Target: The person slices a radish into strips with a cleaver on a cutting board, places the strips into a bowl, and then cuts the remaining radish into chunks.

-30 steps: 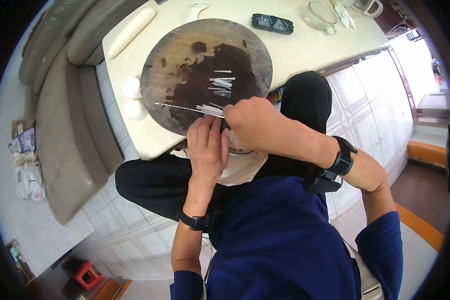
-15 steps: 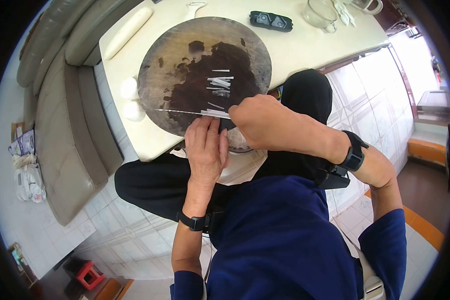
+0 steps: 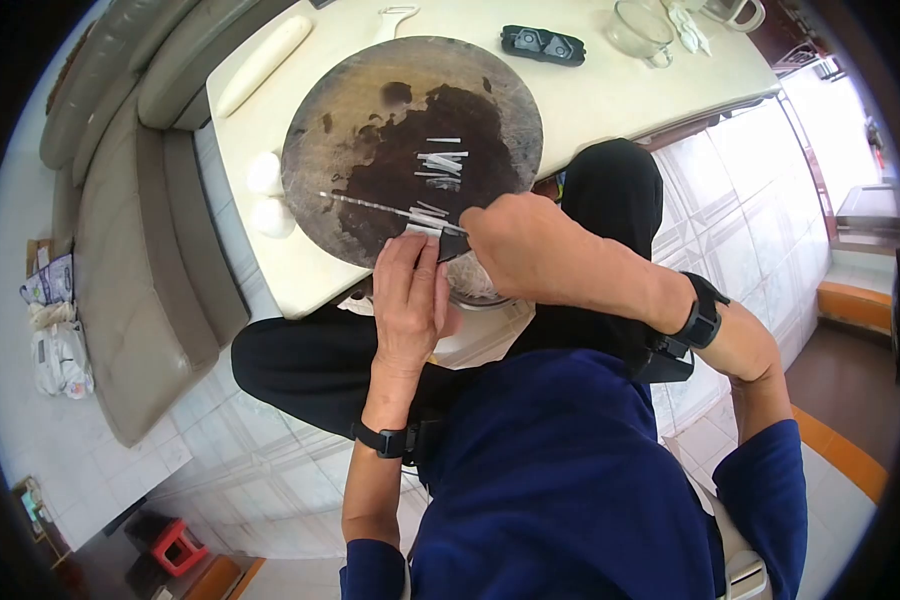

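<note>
My right hand (image 3: 515,240) is closed around the handle of a knife (image 3: 370,206), its thin blade reaching left across the round wooden chopping board (image 3: 320,120). Under the fingertips of my left hand (image 3: 407,290), which are pressed together, lies a piece of white radish (image 3: 423,228) at the board's near edge. The blade is close beside those fingertips, and a few cut strips lie by it. Further up the board rest several loose white radish strips (image 3: 443,163). Below the board, partly hidden by my right hand, a bowl holds white shreds (image 3: 473,277).
A long peeled white radish (image 3: 263,65) lies at the table's left, with two white chunks (image 3: 272,217) beside the board. A peeler (image 3: 394,18), a black case-like object (image 3: 543,45) and a glass cup (image 3: 642,35) stand along the far side. A sofa (image 3: 145,280) is at left.
The knife blade has swung so its tip sits further up the board, away from my left fingers. More cut strips show beside the radish piece. My hands have barely shifted.
</note>
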Demonstrator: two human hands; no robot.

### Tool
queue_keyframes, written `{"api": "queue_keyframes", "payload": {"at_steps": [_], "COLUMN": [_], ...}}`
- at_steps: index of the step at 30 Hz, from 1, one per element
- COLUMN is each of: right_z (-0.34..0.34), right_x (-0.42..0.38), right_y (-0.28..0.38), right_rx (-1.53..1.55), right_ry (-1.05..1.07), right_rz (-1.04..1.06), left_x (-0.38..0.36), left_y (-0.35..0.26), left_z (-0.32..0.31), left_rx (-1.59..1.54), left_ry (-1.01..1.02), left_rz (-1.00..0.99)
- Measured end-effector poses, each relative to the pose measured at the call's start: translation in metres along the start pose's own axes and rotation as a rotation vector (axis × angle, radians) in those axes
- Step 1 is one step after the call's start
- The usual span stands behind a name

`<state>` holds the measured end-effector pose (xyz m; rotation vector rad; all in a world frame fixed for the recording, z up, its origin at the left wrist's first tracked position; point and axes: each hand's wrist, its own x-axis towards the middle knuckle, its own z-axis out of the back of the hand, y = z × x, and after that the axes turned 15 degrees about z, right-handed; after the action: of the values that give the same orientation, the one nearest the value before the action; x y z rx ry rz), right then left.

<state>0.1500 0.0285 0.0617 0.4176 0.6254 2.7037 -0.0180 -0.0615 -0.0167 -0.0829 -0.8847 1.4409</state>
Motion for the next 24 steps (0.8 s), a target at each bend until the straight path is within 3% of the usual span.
{"api": "queue_keyframes", "payload": {"at_steps": [4,9,18,21,24], "right_z": [0.005,0.001,0.001,-0.006,-0.009], "right_x": [-0.004,-0.009,0.0,0.009,0.014], "right_y": [0.009,0.017,0.021,0.016,0.013], "right_rx": [0.035,-0.056,-0.035,0.004,-0.029], "right_ry": [0.075,0.033,0.148,0.048,0.017], "right_rz": [-0.048,0.115,0.067,0.166,0.017], "left_x": [-0.002,-0.007,-0.004,-0.003,-0.002], "left_y": [0.001,0.003,-0.003,-0.003,0.0], "left_z": [0.001,-0.001,0.003,0.005,0.002], "left_rx": [0.025,0.038,0.064,0.051,0.022], "left_ry": [0.001,0.025,0.034,0.053,0.008], "left_rz": [0.009,0.063,0.075,0.079,0.038]}}
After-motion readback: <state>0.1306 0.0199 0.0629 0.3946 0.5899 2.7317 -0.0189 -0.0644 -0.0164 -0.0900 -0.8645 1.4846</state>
